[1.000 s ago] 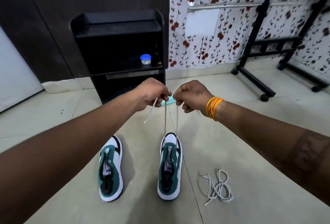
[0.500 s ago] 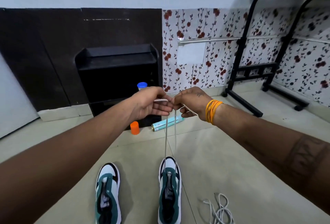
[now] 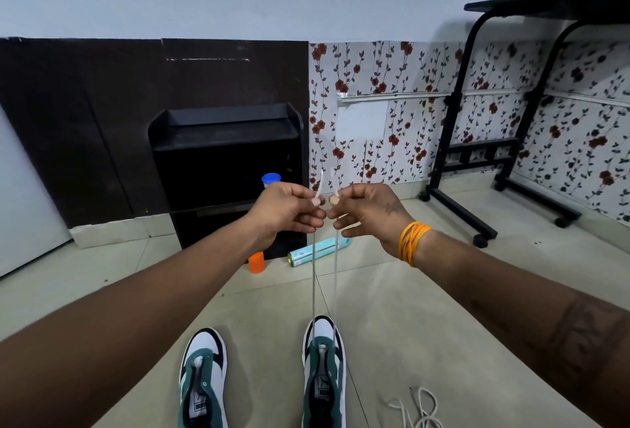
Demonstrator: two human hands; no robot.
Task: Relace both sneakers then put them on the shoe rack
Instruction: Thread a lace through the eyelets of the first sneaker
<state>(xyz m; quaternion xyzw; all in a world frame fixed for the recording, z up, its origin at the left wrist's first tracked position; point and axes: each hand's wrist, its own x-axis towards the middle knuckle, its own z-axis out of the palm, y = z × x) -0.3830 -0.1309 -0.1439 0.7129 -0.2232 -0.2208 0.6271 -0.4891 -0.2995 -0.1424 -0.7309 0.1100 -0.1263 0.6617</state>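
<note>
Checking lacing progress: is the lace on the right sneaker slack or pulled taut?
Taut: both lace strands run straight from the right sneaker to the pinching left hand and right hand.

Two green-and-white sneakers stand side by side on the floor, toes pointing away. The right sneaker [image 3: 324, 373] has a white lace [image 3: 313, 277] threaded through its front eyelets, both ends drawn up taut and level. The left sneaker [image 3: 203, 380] has no lace. A second loose lace [image 3: 417, 409] lies tangled right of the shoes. The black shoe rack [image 3: 226, 141] stands against the wall beyond.
</note>
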